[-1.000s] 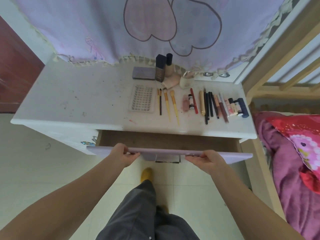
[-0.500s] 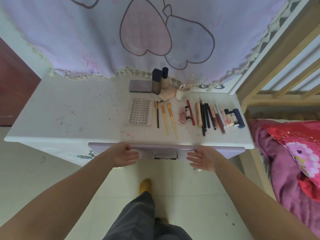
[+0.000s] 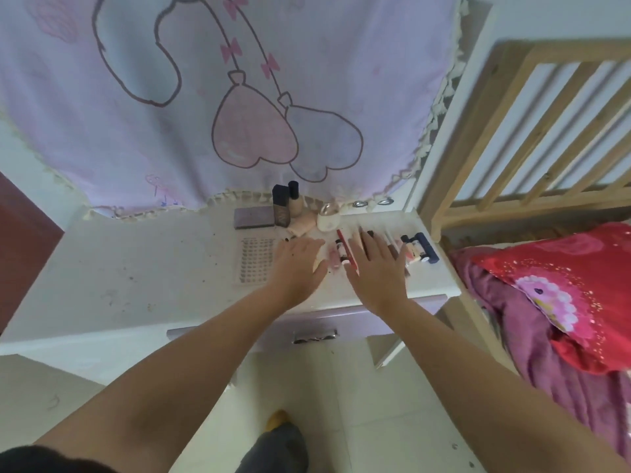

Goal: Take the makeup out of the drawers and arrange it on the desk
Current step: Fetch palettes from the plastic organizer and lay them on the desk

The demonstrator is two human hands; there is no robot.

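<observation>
A row of makeup lies on the white desk (image 3: 143, 268): a clear lash tray (image 3: 255, 259), a red pencil (image 3: 345, 247), small tubes (image 3: 341, 256) and a dark blue tube (image 3: 428, 247). Behind them stand a grey palette (image 3: 254, 217), two foundation bottles (image 3: 281, 204) and a white cup (image 3: 328, 218). My left hand (image 3: 298, 264) lies flat with straight fingers over the brushes, hiding them. My right hand (image 3: 375, 268) is spread flat over the pencils. The lilac drawer (image 3: 317, 324) is pushed in under the desk edge.
A lilac curtain (image 3: 222, 97) with a heart print hangs behind the desk. A wooden bed frame (image 3: 532, 131) and red and purple bedding (image 3: 563, 295) stand close on the right. A dark red door (image 3: 24, 247) is at the left. Tiled floor lies below.
The drawer went from pulled out to pushed in. Both hands let go of its front and moved up onto the desk, over the row of makeup. The view tilted upward.
</observation>
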